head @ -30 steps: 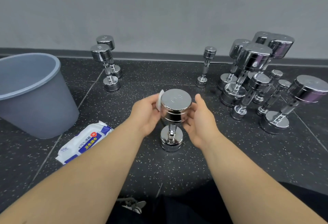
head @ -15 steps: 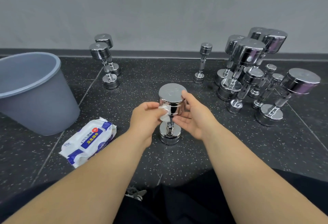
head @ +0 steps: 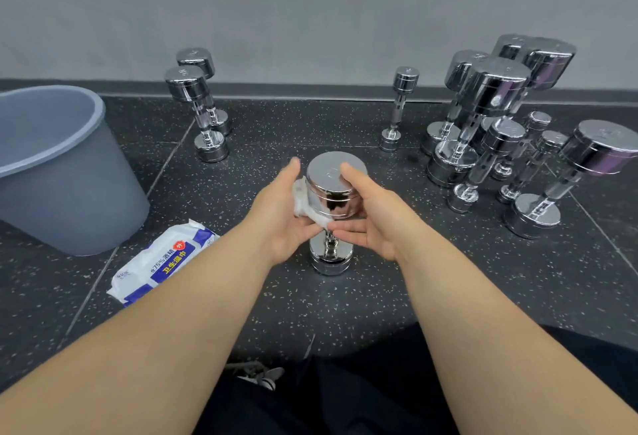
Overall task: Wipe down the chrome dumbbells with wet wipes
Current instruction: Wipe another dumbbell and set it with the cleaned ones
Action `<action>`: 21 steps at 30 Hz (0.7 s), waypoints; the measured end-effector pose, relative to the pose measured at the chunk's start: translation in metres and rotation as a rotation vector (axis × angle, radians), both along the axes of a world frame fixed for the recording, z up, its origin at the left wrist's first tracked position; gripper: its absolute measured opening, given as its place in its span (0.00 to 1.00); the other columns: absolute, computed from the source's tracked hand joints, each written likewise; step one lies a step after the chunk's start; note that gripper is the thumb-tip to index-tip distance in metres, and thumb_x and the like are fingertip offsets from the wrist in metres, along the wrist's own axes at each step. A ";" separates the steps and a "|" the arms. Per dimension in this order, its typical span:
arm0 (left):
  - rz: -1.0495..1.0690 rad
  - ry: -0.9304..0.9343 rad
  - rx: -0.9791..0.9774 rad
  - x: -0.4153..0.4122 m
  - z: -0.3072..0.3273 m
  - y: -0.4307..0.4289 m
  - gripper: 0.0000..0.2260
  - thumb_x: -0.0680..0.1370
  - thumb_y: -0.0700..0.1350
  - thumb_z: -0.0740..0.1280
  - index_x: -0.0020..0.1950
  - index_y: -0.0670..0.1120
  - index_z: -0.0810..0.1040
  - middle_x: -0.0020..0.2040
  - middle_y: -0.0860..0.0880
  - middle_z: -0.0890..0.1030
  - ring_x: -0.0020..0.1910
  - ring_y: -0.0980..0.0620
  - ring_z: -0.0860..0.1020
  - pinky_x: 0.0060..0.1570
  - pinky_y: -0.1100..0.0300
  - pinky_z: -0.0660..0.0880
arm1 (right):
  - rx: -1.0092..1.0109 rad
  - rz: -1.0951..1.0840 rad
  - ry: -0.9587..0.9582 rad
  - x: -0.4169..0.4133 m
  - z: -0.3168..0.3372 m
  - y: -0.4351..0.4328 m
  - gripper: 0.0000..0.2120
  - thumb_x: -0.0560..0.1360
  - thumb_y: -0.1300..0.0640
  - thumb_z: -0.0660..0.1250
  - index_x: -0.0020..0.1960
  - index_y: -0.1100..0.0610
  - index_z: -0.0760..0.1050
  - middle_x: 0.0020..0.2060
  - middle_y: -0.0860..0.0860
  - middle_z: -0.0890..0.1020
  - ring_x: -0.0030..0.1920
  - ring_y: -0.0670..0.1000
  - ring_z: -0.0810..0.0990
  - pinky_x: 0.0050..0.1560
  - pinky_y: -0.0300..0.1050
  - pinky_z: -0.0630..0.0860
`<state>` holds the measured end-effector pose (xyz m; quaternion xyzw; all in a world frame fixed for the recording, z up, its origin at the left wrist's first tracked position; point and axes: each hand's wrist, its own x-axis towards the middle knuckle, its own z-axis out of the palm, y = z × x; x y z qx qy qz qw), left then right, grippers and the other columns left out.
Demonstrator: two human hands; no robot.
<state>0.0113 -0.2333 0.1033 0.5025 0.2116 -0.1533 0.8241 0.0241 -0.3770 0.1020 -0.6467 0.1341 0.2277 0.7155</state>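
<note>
Smooth grey plastic bin (head: 69, 193) sits at the left on the speckled floor (head: 379, 296). Upright chrome dumbbell (head: 333, 172) stands centre; right hand (head: 376, 217) curls round its round head, left hand (head: 279, 213) presses a crumpled white wipe (head: 303, 201) against it, gripped in curled fingers.

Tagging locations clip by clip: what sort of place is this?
Probably a gym's free-weights corner: many chrome dumbbells stand on end on speckled black floor tiles beside a plain grey wall.
</note>
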 end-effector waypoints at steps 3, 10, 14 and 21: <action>-0.133 -0.046 0.178 0.008 -0.001 0.000 0.23 0.79 0.63 0.62 0.63 0.48 0.78 0.56 0.46 0.84 0.54 0.46 0.83 0.55 0.50 0.79 | 0.033 0.017 0.047 0.004 -0.005 -0.004 0.26 0.75 0.28 0.57 0.57 0.48 0.75 0.50 0.57 0.85 0.41 0.56 0.86 0.36 0.43 0.81; -0.001 -0.005 0.420 0.013 -0.037 0.010 0.12 0.79 0.36 0.61 0.62 0.41 0.77 0.56 0.42 0.82 0.55 0.46 0.80 0.62 0.47 0.76 | -0.038 -0.188 0.267 0.007 -0.033 -0.018 0.21 0.84 0.48 0.54 0.60 0.63 0.75 0.45 0.57 0.81 0.41 0.53 0.80 0.38 0.44 0.78; -0.286 -0.135 0.823 0.006 -0.058 -0.010 0.19 0.76 0.31 0.61 0.63 0.47 0.76 0.52 0.50 0.81 0.53 0.49 0.78 0.50 0.59 0.73 | -0.093 -0.101 0.142 0.004 -0.047 -0.013 0.18 0.77 0.69 0.60 0.63 0.55 0.74 0.44 0.55 0.79 0.43 0.51 0.78 0.46 0.44 0.79; -0.469 -0.264 0.990 0.010 -0.080 -0.014 0.04 0.82 0.43 0.62 0.56 0.49 0.74 0.49 0.49 0.80 0.45 0.53 0.77 0.44 0.64 0.71 | -0.171 -0.049 -0.317 0.005 -0.057 0.007 0.24 0.65 0.62 0.80 0.58 0.53 0.76 0.48 0.47 0.85 0.50 0.47 0.84 0.53 0.44 0.80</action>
